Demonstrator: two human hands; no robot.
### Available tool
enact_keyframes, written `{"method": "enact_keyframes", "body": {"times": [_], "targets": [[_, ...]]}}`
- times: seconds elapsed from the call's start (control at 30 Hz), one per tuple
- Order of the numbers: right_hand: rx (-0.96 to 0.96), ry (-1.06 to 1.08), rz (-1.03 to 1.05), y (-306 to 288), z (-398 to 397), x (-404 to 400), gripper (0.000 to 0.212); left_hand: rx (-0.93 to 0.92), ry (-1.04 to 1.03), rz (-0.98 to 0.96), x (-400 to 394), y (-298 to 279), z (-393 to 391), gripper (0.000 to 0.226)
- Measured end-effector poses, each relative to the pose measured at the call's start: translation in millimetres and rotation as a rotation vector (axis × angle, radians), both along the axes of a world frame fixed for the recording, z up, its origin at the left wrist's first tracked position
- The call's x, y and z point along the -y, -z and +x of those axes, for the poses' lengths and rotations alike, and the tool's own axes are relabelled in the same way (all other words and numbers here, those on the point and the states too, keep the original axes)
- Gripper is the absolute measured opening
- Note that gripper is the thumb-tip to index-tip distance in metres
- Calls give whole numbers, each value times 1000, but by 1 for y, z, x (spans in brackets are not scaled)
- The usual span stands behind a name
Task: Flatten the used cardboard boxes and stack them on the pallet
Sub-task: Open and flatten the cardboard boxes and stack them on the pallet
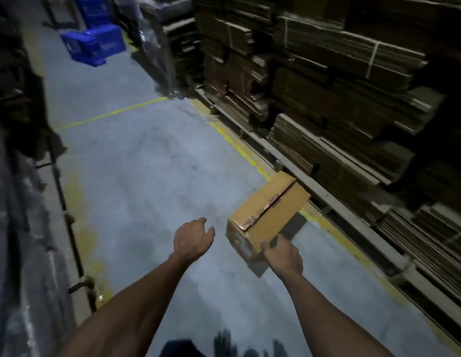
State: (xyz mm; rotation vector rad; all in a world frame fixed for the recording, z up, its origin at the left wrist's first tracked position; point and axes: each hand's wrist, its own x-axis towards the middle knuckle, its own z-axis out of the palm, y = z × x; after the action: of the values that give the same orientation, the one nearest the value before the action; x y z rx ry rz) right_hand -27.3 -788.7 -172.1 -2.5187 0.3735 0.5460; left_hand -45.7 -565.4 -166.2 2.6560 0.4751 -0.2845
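Head view shows two bare arms reaching forward over a grey floor (147, 155). One brown cardboard box (268, 215) sits tilted just past the fingertips of the right hand (283, 256). Its top flaps are shut, with torn tape along the middle seam. The right hand holds the near bottom corner of the box: the thumb lies against the side and the other fingers curl around the edge, partly hidden behind it. The left hand (192, 239) is a little way to the left of the box and does not touch it. Its fingers are loose and a bit bent, with nothing in them. Beyond the fingers of the right hand, and off to their right, tall stacks of flat cardboard (340, 86) rest on a long low pallet (327, 199). Some bundles are tied with white string. The far end of the box is close to the pallet edge, over a yellow line (237, 148) painted on the floor. Far ahead of the left fingers, blue crates (95, 46) stand on the floor. Off to the left of the left fingers runs a dark rack (23, 176) with metal bars, too dim to make out well.
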Motion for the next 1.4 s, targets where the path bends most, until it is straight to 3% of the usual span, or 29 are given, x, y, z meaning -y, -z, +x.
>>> {"method": "enact_keyframes", "body": {"times": [0.27,0.43,0.6,0.8,0.97,1.07,1.13,1.2,1.3,1.4], "targets": [[-46,170,58,15,94,58,72,-8,92,-84,72,12,131,52],[-37,307,100,59,180,63,72,-8,144,-154,84,56,237,53],[-121,487,163,152,268,61,76,-119,250,-144,85,160,353,54],[-133,597,146,314,345,68,77,-265,354,-133,95,329,460,60],[-207,755,233,444,370,72,102,-345,356,-157,103,441,495,62],[-245,833,306,498,363,68,88,-416,291,-262,94,491,497,66],[-246,902,385,525,354,63,99,-450,226,-377,82,515,495,81],[-192,969,501,548,340,59,107,-461,137,-513,69,531,494,92],[-85,967,552,553,333,56,95,-564,69,-658,62,537,493,72],[2,960,587,543,338,58,85,-582,36,-660,68,533,493,63]]}}
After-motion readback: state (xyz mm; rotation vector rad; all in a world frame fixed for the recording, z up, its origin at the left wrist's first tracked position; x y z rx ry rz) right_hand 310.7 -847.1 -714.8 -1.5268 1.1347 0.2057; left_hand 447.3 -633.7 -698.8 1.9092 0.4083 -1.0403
